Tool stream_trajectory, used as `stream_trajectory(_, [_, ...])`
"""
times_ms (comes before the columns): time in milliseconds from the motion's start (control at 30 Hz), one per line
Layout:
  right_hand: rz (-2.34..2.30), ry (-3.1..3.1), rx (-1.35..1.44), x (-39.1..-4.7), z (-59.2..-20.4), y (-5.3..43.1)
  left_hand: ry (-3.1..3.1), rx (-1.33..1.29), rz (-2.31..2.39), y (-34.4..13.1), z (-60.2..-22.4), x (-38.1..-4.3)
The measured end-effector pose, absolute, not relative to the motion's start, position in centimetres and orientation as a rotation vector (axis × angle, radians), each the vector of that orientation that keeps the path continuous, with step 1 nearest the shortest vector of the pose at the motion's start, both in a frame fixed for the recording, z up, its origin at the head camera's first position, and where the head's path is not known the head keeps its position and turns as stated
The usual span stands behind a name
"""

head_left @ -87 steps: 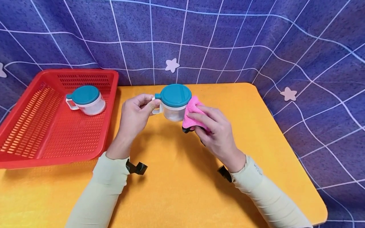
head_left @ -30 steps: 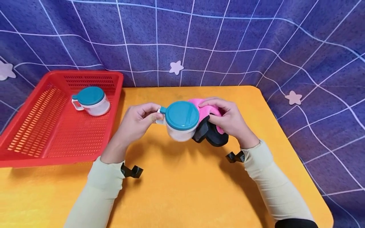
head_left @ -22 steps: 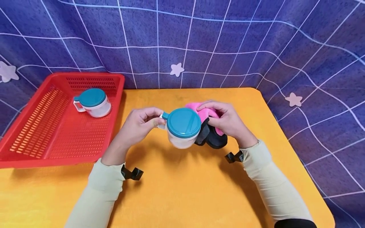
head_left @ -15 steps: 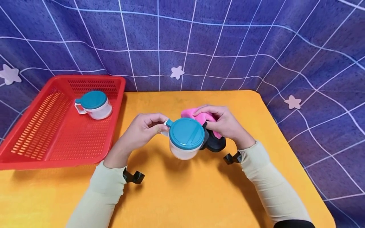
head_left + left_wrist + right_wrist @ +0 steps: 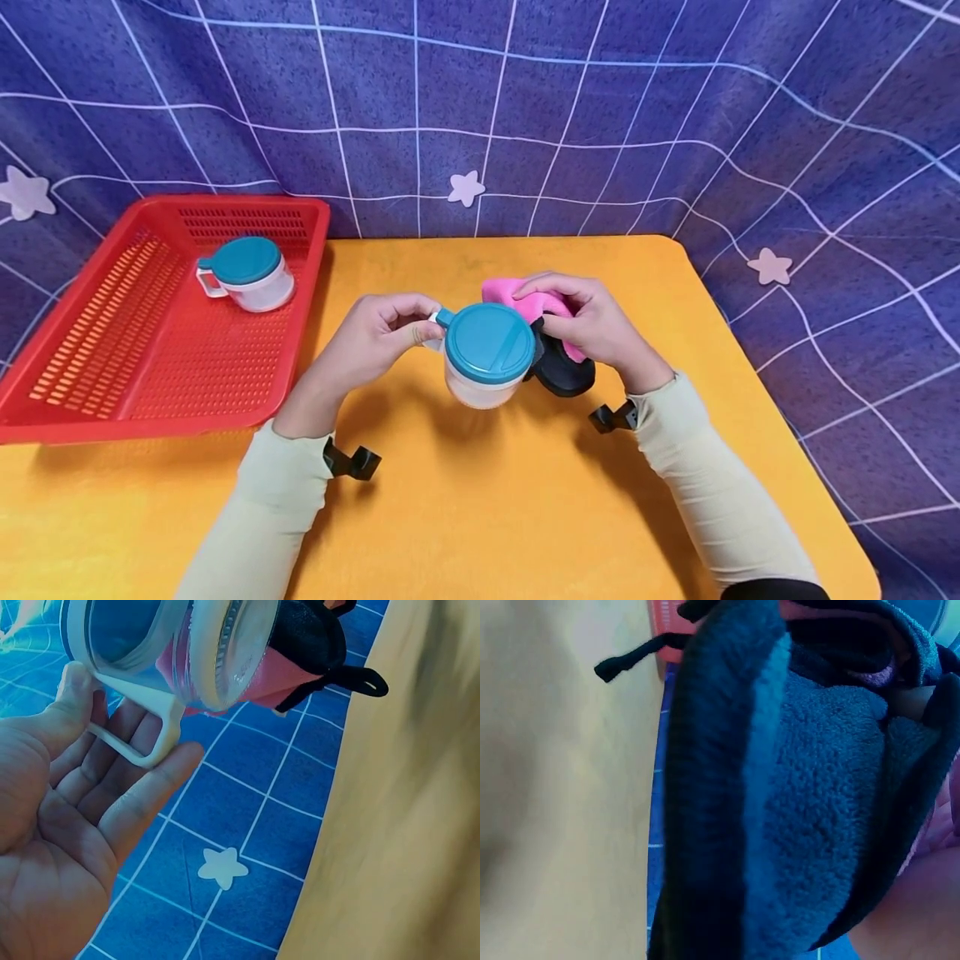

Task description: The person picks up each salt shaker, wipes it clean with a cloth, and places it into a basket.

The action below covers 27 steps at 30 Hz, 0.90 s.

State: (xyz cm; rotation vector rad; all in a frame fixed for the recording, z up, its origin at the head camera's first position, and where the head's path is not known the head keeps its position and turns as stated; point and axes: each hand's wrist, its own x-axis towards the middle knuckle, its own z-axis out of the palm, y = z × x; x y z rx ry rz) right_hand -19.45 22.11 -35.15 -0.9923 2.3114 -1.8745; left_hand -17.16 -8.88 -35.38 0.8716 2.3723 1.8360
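My left hand pinches the white handle of a clear seasoning jar with a teal lid, held up over the table. The lid tilts towards the head camera. My right hand grips a bunched cloth, pink on one side and black on the other, against the jar's right side. In the right wrist view the dark side of the cloth covers most of the hand. A second seasoning jar with the same teal lid stands in the red basket on the left.
The yellow table spreads under both hands. Behind it and along the right hangs a blue curtain with white grid lines and pale stars. The basket's right wall stands close to my left forearm.
Since the earliest frame the jar has come lower and nearer, its lid tipping towards the camera. The cloth has shifted in my right hand, showing more black. In the last half second both hands rise slightly.
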Motion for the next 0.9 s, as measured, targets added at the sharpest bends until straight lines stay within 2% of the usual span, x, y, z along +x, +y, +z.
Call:
stream_trajectory(500, [-2.019,2.402,-0.992,-17.8,-35.0,22.3,2.498,0.648,2.019,-9.0,-35.0,-17.8])
stream_trajectory(900, [-2.170,2.675,-1.035,-16.6,-35.2,19.7,2.675,0.501,2.129,-8.1,-35.0,-18.4])
